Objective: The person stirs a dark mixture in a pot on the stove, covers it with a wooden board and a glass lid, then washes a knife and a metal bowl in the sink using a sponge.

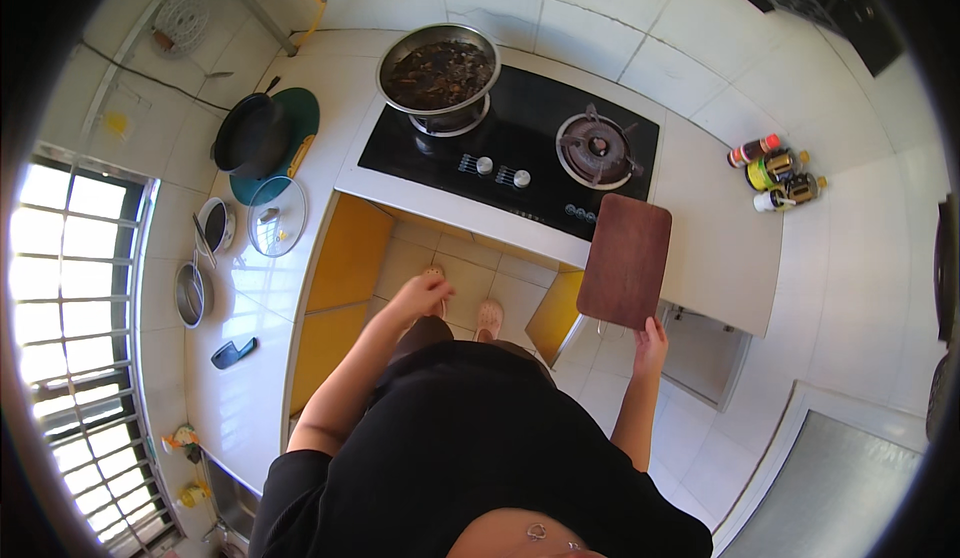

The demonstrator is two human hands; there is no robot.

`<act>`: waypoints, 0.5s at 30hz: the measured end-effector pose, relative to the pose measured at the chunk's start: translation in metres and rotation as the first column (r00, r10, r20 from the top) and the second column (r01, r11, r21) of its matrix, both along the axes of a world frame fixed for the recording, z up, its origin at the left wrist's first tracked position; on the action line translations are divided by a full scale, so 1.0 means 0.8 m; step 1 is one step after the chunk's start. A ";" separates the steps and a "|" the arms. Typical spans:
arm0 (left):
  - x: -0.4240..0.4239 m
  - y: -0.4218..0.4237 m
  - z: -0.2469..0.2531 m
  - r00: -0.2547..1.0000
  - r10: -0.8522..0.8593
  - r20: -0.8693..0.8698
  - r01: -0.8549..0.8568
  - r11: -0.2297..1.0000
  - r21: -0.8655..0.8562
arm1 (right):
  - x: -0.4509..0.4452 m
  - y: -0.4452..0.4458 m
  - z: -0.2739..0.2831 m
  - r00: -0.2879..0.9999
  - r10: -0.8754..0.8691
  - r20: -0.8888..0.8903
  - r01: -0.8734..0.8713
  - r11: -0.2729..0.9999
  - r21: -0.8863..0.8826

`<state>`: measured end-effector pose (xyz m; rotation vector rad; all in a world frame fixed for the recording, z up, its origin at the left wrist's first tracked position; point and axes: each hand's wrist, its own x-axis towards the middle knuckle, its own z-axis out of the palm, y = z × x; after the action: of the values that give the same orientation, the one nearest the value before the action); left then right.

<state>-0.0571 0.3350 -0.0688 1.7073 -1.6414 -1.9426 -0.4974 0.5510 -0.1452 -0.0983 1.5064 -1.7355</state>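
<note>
My right hand (651, 344) grips the lower corner of a dark reddish-brown cutting board (627, 262), which is held up by the right front corner of the black gas hob (525, 130). My left hand (426, 295) hangs over the floor in front of my body, with its fingers partly curled; nothing shows in it. On the hob's left burner stands a wide metal pan (439, 70) with dark, chunky contents. The right burner (598, 147) holds no pan.
On the left counter are a black pan (253, 136), a glass lid (277, 217), bowls (215, 226) and a blue scraper-like tool (234, 352). Several bottles (780, 172) stand at right. A yellow cabinet door (556, 318) hangs open below the board.
</note>
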 end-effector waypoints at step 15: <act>0.000 -0.076 -0.009 0.941 0.178 -0.288 -0.173 0.984 0.042 | 0.175 -0.377 0.097 0.923 0.359 0.136 -0.306 0.902 -0.304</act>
<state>-0.0575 0.2740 -0.0762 1.4315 -1.3269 -2.0096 -0.3574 0.2492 -0.0679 -0.3103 1.0312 -1.6126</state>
